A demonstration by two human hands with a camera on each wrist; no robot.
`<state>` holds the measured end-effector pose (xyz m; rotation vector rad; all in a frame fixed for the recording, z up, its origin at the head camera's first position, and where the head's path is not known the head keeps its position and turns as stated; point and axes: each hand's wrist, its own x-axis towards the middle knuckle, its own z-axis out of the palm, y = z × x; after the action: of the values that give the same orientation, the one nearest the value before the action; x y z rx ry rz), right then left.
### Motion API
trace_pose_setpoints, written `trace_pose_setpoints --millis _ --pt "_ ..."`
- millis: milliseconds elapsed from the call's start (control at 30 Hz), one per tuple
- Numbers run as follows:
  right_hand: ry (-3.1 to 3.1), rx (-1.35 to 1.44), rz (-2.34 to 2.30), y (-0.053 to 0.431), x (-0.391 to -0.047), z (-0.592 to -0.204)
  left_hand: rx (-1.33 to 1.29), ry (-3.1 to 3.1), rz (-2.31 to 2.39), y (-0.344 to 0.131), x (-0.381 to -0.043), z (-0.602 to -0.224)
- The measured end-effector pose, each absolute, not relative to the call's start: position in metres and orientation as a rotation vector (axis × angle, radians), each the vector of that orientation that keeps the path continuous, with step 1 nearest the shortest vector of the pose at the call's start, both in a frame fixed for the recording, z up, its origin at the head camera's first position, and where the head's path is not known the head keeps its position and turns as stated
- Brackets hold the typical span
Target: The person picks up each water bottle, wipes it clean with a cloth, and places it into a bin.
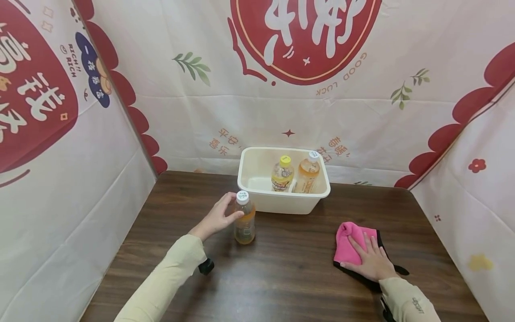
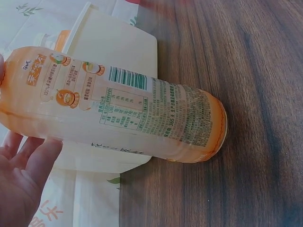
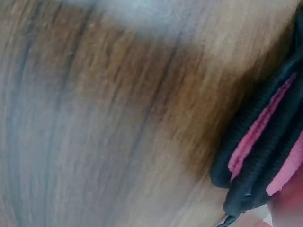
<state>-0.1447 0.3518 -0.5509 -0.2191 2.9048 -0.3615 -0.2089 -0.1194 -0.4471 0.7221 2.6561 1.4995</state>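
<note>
My left hand (image 1: 217, 218) holds an upright plastic drink bottle (image 1: 246, 226) by its upper part, thumb on the near side and fingers behind. The bottle has a white cap and amber liquid. In the left wrist view, the bottle's label (image 2: 125, 101) shows a barcode and green print, with my fingers (image 2: 42, 161) against its side. On the right, my right hand (image 1: 373, 263) rests with spread fingers on a folded pink cloth (image 1: 347, 243) edged in black. The right wrist view catches the cloth's layered black edge (image 3: 255, 151) at its right side.
Just behind the held bottle stands a cream plastic bin (image 1: 281, 204) at the table's back. Inside it are a yellow-capped bottle (image 1: 283, 176) and a white-capped amber bottle (image 1: 307, 176). Printed fabric (image 1: 193, 116) encloses the dark wooden table (image 1: 289, 268) at the back and sides.
</note>
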Motion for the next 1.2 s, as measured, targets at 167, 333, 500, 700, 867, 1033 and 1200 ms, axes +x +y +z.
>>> trace_pose_setpoints --millis 167,333,500,700,867,1033,1200 --pt "2.923 -0.276 -0.336 0.351 -0.144 -0.54 0.701 2.654 1.494 -0.12 -0.208 -0.447" --pt "2.972 -0.328 -0.323 0.351 -0.149 -0.515 0.699 2.643 1.491 -0.118 -0.202 -0.434" --pt "3.169 -0.504 -0.454 0.348 -0.159 -0.488 0.719 2.638 1.476 -0.115 -0.19 -0.411" --pt "3.417 -1.018 -0.524 0.333 -0.183 -0.464 0.709 2.618 1.487 -0.114 -0.188 -0.408" --pt "3.445 -1.119 -0.547 0.311 -0.209 -0.442 0.704 2.619 1.475 -0.115 -0.188 -0.409" --pt "3.415 -1.145 -0.511 0.287 -0.238 -0.43 0.713 2.641 1.495 -0.118 -0.199 -0.434" --pt "3.375 -1.173 -0.428 0.269 -0.256 -0.427 0.707 2.639 1.491 -0.119 -0.207 -0.446"
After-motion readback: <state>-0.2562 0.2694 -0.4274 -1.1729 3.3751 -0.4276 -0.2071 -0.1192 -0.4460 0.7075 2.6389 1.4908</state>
